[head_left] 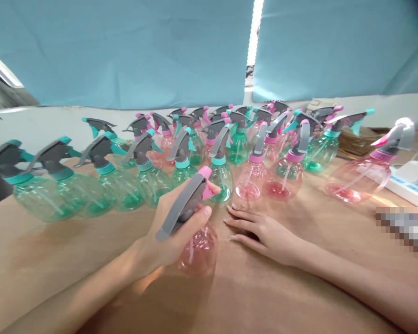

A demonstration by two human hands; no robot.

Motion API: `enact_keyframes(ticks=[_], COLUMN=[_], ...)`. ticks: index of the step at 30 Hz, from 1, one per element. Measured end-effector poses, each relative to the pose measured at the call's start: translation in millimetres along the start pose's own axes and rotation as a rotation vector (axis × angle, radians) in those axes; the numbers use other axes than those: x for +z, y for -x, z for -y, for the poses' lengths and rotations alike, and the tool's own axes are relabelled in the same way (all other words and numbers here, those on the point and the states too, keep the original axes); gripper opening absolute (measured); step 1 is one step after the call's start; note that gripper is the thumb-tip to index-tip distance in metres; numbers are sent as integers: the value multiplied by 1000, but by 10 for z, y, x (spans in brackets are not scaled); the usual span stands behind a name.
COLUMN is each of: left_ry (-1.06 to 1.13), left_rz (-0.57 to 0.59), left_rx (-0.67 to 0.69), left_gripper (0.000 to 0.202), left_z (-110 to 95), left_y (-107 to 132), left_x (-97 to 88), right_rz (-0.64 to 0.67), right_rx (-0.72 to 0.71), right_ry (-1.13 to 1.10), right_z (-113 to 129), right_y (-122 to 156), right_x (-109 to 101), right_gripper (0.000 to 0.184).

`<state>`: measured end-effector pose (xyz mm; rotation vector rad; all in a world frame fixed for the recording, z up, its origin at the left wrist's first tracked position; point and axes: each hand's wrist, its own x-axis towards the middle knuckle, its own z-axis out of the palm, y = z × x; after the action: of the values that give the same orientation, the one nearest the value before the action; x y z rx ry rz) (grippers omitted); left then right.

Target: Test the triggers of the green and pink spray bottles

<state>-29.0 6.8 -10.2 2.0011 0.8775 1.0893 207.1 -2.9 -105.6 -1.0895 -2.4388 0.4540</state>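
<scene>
Gripped the pink spray bottle [204,250] by its trigger head [186,204] in the left hand [177,239], with fingers wrapped close and the body just below them, over the table [264,301]. Seemed at the holding step; called next, presumably, for a steady grip. Showed a pale tube [191,253] inside; could not tell liquid from tint. Rested the right hand [264,229] flat, holding nothing. Saw green spray bottles [123,192] beyond and left of the gripping fingers, other pink spray bottles [294,181] beyond the right fingertips.
</scene>
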Motion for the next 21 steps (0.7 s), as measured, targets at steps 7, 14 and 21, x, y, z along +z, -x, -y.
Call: enact_keyframes(ticks=[7,14,21], left_ry=[-55,-40,-42], left_rz=[32,12,14], left_rx=[-13,83,5], left_gripper=[13,4,18], left_z=[-38,-95,-39], left_y=[-12,-37,-28], left_x=[-30,-35,-14], right_rz=[19,7,11], right_rx=[0,-6,-3], right_ry=[18,4,16], right_z=[3,2,0], right_y=[-7,-5,-2], right_x=[-12,-7,-5], right_gripper=[47,46,46])
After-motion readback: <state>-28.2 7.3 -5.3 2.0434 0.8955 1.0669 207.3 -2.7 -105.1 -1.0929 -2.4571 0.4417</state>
